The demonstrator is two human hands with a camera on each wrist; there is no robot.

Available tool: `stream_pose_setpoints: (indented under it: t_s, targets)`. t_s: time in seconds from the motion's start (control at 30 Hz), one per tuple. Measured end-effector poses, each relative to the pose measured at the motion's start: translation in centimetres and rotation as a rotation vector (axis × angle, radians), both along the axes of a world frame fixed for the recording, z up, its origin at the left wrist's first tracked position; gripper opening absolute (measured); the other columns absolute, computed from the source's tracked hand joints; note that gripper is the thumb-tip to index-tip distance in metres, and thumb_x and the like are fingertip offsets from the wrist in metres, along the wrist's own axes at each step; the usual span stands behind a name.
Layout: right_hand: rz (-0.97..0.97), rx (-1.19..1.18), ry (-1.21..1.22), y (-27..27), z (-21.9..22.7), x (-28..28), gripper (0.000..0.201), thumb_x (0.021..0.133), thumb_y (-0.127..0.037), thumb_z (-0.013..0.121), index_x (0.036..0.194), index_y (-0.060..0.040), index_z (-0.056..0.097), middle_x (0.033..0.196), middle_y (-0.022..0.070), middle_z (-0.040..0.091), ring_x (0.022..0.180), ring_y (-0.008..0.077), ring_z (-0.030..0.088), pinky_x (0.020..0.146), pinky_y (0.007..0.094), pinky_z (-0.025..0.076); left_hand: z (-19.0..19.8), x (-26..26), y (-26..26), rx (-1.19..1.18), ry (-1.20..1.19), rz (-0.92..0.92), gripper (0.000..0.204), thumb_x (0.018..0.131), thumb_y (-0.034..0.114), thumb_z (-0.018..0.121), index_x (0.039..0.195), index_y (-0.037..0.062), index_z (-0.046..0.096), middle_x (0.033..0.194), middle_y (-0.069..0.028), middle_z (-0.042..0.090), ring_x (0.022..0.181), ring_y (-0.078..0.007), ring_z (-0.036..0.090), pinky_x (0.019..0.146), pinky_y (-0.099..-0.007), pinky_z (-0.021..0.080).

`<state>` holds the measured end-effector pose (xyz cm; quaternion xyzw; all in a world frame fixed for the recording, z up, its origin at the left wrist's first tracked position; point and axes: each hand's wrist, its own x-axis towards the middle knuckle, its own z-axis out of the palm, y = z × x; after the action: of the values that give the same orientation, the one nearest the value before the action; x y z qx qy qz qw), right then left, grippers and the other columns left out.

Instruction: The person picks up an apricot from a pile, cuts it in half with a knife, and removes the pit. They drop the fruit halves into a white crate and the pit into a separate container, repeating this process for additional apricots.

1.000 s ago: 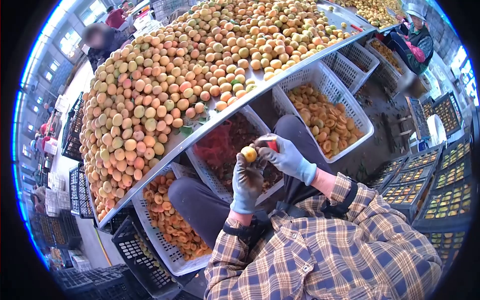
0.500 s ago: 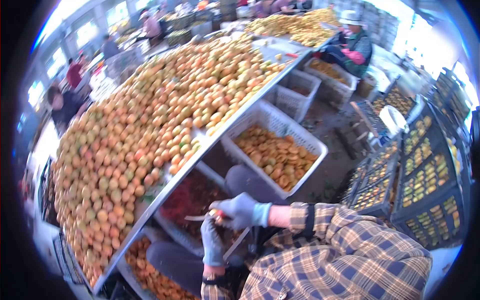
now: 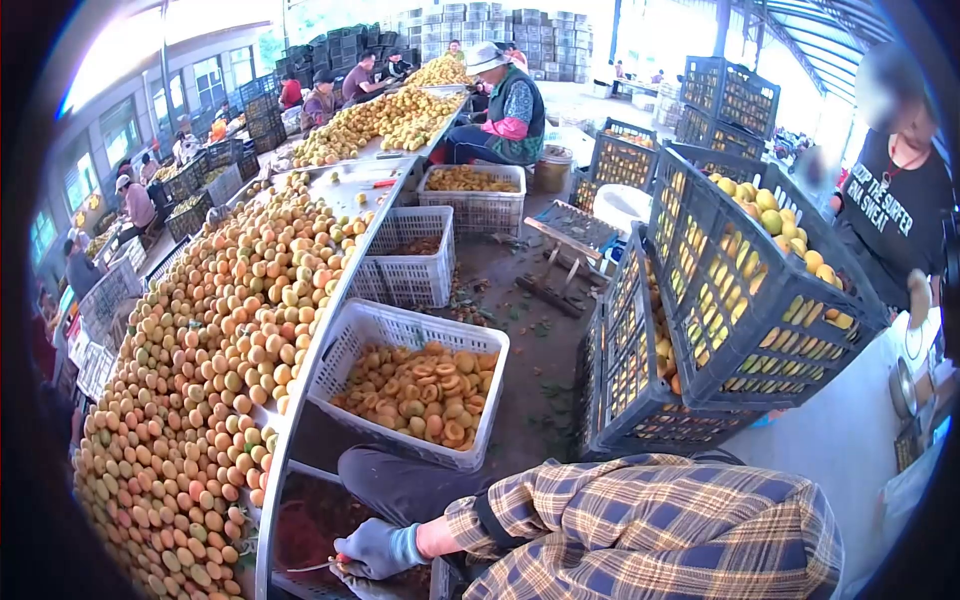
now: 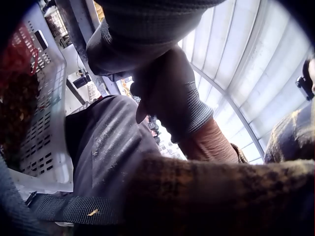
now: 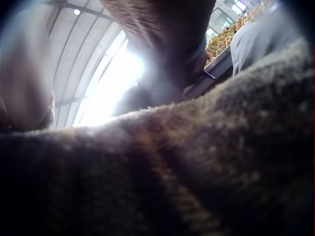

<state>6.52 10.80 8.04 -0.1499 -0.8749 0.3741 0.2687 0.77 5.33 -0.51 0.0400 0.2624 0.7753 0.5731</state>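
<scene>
My gloved right hand [image 3: 380, 548] is low in the head view, gripping a knife [image 3: 312, 568] by its red handle, the pale blade pointing left. Just below, at the frame's bottom edge, only a sliver of my left hand [image 4: 142, 39] shows; in the left wrist view it looms dark across the top, close against the right hand. What the left fingers hold is hidden. Both hands are over a crate [image 4: 49, 142] with red netting and dark scraps, beside my knee. Whole apricots [image 3: 220, 370] are heaped on the metal-edged table to the left.
A white crate [image 3: 490, 400] of halved apricots stands beyond my knee, with more white crates [image 3: 430, 270] along the table. Black crates [image 3: 760, 330] of fruit are stacked at right. A person in a hat [image 3: 510, 110] sits farther along; another person [image 3: 895, 200] stands at far right.
The head view has swung up and to the right, so the hands now sit at its bottom edge. The apricot seen earlier in the left fingers is no longer visible. The right hand keeps the knife.
</scene>
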Motion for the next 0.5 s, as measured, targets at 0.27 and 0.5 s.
stream_pose_setpoints:
  t_s: [0.27,0.5]
  targets:
    - [-0.103,-0.147,-0.110,-0.7,0.5,-0.5,0.028,0.084,-0.032,0.058,0.083,-0.0046,0.056,0.070,0.0204,0.062,0.067,0.0413,0.060,0.058,0.0486,0.045,2.2,1.7,1.2,0.044,0.020,0.049,0.050,0.096,0.047,0.039,0.123,0.0068,0.052,0.122,-0.0090,0.055,0.112,-0.0203,0.054,0.097,-0.0353,0.043]
    - [-0.236,-0.451,-0.097,0.0,0.1,-2.5,0.036,0.091,-0.039,0.051,0.087,-0.0038,0.060,0.080,0.0226,0.063,0.079,0.0436,0.060,0.069,0.0483,0.045,3.9,1.8,1.6,0.087,0.044,0.144,0.050,0.096,0.047,0.039,0.124,0.0068,0.051,0.123,-0.0086,0.054,0.112,-0.0201,0.053,0.098,-0.0350,0.042]
